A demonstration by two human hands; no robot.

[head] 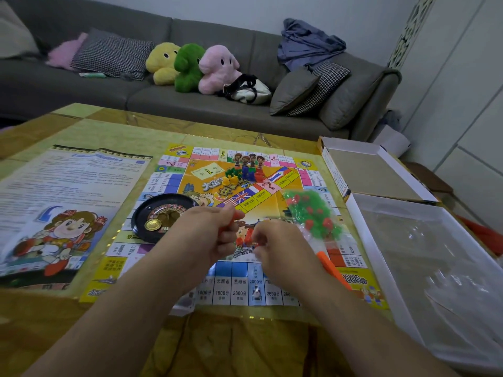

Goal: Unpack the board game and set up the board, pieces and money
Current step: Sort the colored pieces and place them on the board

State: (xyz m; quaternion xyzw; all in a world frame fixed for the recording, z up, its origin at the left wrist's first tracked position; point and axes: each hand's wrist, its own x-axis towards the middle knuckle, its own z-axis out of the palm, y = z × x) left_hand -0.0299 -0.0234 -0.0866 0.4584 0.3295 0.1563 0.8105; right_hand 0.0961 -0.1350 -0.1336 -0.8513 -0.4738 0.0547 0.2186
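Here the board (272,202) lies flat and unfolded in the middle of the bench (40,317), its long axis running left to right and its near edge parallel to the bench's near edge, with a bare strip of bench in front of it. Left of the board, just beside its left edge, a rule sheet (70,191) lies flat, its printed girl upright toward the viewer. On the board's left part sits a black roulette wheel (160,216), overlapping the near-left squares. Behind it, at the board's centre, small yellow, green, blue and red pieces (242,174) stand clustered. Over the board's near-middle the left hand (206,235) has its fingers curled, pinching something small and red. Just beside it the right hand (277,246) has curled fingers pinching at small red bits; what exactly it holds is too small to tell. To the board's right part a clear bag (313,210) of green and red houses lies, long axis pointing away. Right of the board, touching its right edge, two open box halves (351,213) fill the bench's right edge.
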